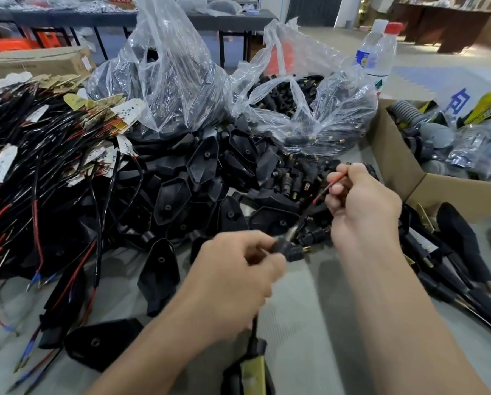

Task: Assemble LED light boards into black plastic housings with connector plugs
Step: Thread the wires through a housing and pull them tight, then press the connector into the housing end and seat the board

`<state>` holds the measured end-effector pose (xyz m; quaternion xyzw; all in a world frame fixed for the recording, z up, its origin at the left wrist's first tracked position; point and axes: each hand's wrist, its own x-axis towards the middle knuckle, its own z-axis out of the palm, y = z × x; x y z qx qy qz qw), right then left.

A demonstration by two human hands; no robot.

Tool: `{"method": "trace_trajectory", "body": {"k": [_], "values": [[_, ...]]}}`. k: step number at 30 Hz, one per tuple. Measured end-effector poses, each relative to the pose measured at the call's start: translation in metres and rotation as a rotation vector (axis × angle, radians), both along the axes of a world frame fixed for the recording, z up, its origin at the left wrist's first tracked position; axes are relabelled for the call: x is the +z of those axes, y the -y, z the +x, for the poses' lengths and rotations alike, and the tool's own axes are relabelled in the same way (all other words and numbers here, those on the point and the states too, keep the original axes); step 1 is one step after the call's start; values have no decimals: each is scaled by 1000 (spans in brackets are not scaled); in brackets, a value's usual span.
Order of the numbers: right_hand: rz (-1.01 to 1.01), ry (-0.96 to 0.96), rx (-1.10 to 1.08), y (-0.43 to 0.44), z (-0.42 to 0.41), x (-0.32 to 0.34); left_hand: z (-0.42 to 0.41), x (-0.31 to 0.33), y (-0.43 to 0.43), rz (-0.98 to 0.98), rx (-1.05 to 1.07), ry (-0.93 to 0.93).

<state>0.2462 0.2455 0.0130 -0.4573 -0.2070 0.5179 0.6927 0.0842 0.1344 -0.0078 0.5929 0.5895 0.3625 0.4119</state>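
My left hand point(232, 280) is closed around a black connector plug point(288, 246) with a brass tip pointing right. My right hand point(361, 201) pinches a red wire point(331, 185) that runs down toward the plug. Below my left hand hangs an LED board in a black housing point(251, 372), its cable running up into my fist. A heap of empty black housings point(201, 181) lies ahead in the middle. Wired LED boards point(39, 155) with red and black leads are piled at the left.
Two clear plastic bags point(167, 81) hold black parts; the right bag point(309, 109) holds connector plugs. A cardboard box point(404, 172) stands at the right, with two water bottles point(378, 55) behind it. Finished assemblies point(452, 266) lie at the lower right.
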Motion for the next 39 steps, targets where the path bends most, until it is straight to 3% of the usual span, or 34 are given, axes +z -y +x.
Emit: {"method": "trace_trajectory", "body": {"k": [2,4,10,12,16,18,21,25,28,31,36,39], "values": [[24,-47,-21,-3,4,-2,-10,4,-6,-68,44,197],[29,-72,-28,-5,6,-2,-22,6,-10,-87,56,265],[33,-41,-53,-3,5,-3,-44,9,-16,-12,57,147],[10,163,-58,-3,2,-1,-48,5,-17,57,75,42],[86,917,-19,15,-13,3,-45,-2,-21,136,113,-22],[169,1173,-8,27,-28,7,-43,-6,-23,140,122,-41],[367,1283,110,39,-50,10,-43,-11,-27,163,141,-71],[523,1426,471,44,-60,10,-47,-8,-26,208,142,-21],[375,1436,634,44,-51,11,-52,-3,-25,211,200,-13],[352,1353,623,42,-44,13,-55,2,-24,173,202,81],[296,1119,569,27,-25,14,-61,6,-22,48,102,31],[282,991,512,21,-16,14,-66,7,-23,42,149,36]]}}
